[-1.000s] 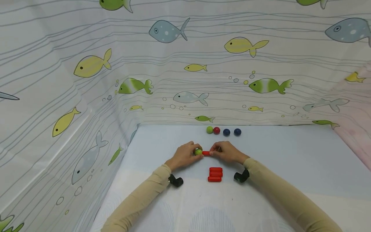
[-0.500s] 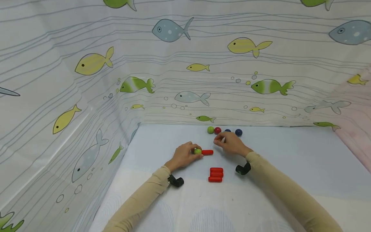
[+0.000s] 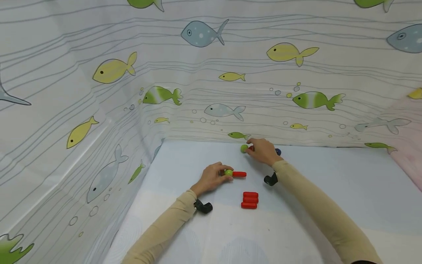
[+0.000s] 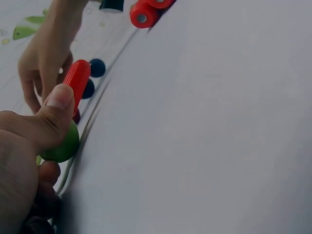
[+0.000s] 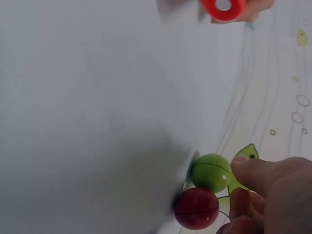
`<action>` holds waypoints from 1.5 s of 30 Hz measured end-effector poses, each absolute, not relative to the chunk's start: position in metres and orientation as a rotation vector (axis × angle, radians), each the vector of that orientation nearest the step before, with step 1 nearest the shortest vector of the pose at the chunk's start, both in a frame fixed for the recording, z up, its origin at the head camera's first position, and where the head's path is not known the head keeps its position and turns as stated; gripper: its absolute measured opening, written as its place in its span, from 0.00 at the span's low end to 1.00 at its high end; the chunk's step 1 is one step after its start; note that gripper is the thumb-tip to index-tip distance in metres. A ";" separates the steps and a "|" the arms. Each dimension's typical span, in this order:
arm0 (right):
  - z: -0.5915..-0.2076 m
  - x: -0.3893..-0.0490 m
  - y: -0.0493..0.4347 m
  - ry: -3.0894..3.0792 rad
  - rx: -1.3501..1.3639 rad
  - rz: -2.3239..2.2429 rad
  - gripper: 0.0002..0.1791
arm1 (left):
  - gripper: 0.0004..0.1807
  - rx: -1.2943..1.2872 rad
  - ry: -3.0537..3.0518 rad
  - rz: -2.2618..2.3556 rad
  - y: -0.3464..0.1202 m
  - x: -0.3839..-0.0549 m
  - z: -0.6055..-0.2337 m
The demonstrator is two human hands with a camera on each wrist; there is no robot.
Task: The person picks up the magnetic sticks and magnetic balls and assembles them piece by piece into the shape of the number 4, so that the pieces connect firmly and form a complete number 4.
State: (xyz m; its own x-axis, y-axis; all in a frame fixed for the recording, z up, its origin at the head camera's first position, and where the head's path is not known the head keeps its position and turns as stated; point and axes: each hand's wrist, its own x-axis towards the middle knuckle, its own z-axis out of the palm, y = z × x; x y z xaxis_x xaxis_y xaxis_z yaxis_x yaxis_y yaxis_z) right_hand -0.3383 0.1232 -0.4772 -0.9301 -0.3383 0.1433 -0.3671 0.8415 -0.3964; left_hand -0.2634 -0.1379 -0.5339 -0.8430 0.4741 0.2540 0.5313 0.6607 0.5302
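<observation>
At mid-table my left hand (image 3: 211, 178) pinches a green ball (image 3: 228, 172) between thumb and fingers. A short red rod (image 3: 239, 174) sticks out from the ball's right side, with a silver disc showing on its free end in the right wrist view. My right hand (image 3: 263, 151) is at the back of the table over a row of balls. In the right wrist view its thumb tip is right beside a second green ball (image 5: 210, 171), and its bent fingers lie near a red ball (image 5: 196, 208). Nothing shows between thumb and fingers there.
Several red rods (image 3: 250, 200) lie side by side in front of the hands. Dark blue balls (image 4: 97, 68) stand at the back, partly hidden by the right hand in the head view. A fish-patterned curtain (image 3: 204, 88) rises behind the table's far edge.
My right hand has let go of the red rod and moved back to the row of balls. The left hand keeps its hold on the green ball, with the rod still against it.
</observation>
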 end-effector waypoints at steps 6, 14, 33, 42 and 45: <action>-0.482 -0.345 0.114 -2.958 0.579 0.558 0.22 | 0.20 -0.822 -2.771 -0.938 -0.137 -0.263 -0.534; -0.488 -0.349 0.110 -2.945 0.582 0.529 0.21 | 0.20 -0.784 -2.794 -0.941 -0.137 -0.263 -0.535; -0.488 -0.325 0.114 -2.994 0.876 0.303 0.20 | 0.19 -0.779 -2.783 -1.013 -0.136 -0.260 -0.535; -0.485 -0.301 0.131 -3.017 0.932 0.364 0.22 | 0.19 -0.777 -2.785 -1.029 -0.136 -0.260 -0.536; -0.485 -0.295 0.138 -3.030 0.943 0.364 0.23 | 0.19 -0.771 -2.791 -1.028 -0.136 -0.261 -0.537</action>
State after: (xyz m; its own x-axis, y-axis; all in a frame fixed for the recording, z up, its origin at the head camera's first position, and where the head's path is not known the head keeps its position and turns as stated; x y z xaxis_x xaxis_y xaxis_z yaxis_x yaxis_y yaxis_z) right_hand -0.2945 0.1381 -0.4850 -0.8245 -0.5656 0.0177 -0.5537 0.7999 -0.2316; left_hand -0.2612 -0.1364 -0.5367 -0.8718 0.4325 0.2302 0.4785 0.6506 0.5897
